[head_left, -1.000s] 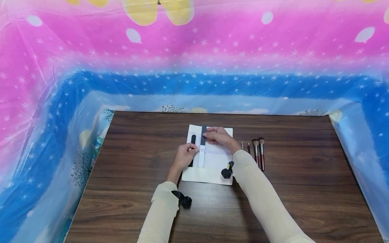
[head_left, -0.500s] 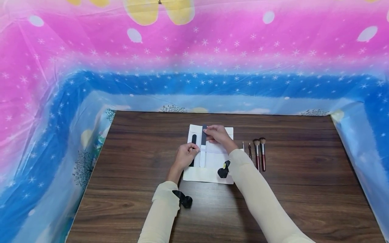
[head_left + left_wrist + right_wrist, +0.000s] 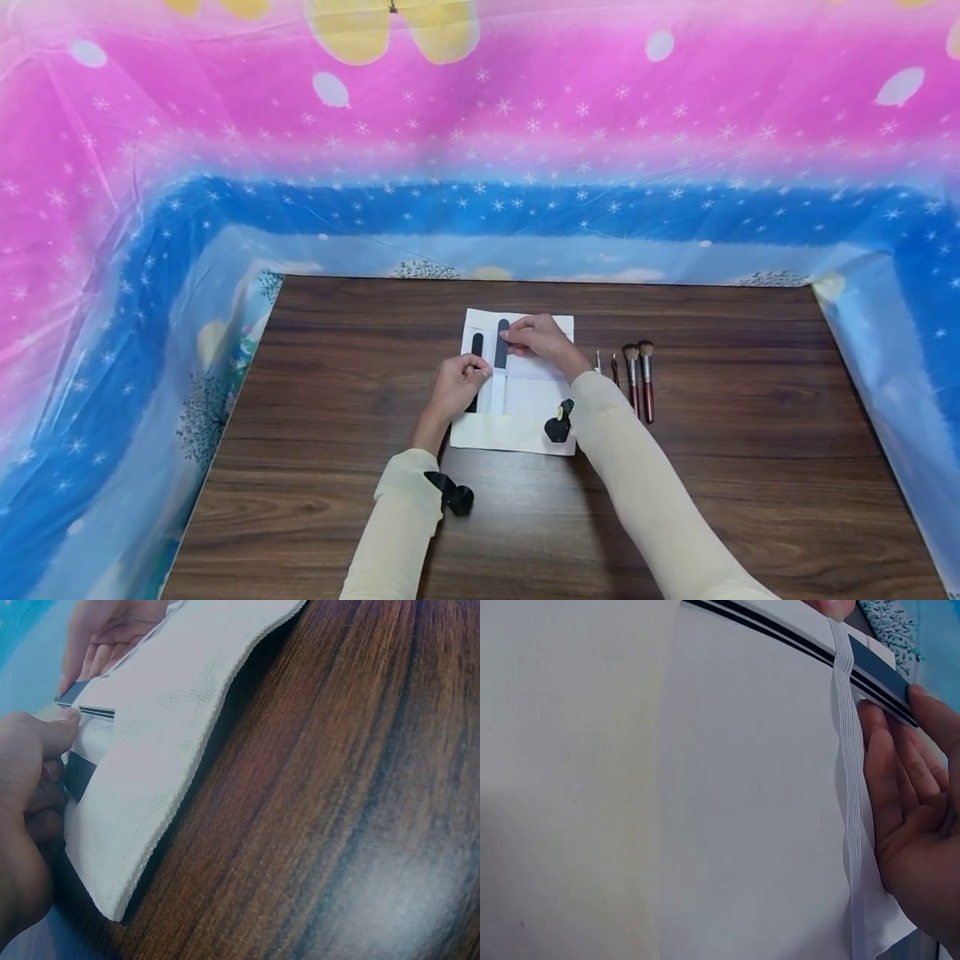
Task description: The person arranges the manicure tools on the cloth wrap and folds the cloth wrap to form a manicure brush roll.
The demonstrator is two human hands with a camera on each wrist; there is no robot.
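Observation:
A long nail file, dark grey at its far half and white at its near half, lies lengthwise on a white fabric roll. My right hand pinches its grey end between thumb and fingers. It passes under an elastic band, seen clearly in the right wrist view, and its near end reaches the folded pocket. My left hand has thumb and forefinger together at the band, just left of the file, and seems to pinch it. A black nail file lies beside it, partly hidden by that hand.
To the right of the roll, two fluffy makeup brushes lie on the dark wooden table, with two thinner tools partly hidden by the right sleeve. A patterned pink and blue cloth surrounds the table.
Within the last half second, the grey and white file has slid a little nearer to me through the band, moved by my right hand. My left hand stays in place.

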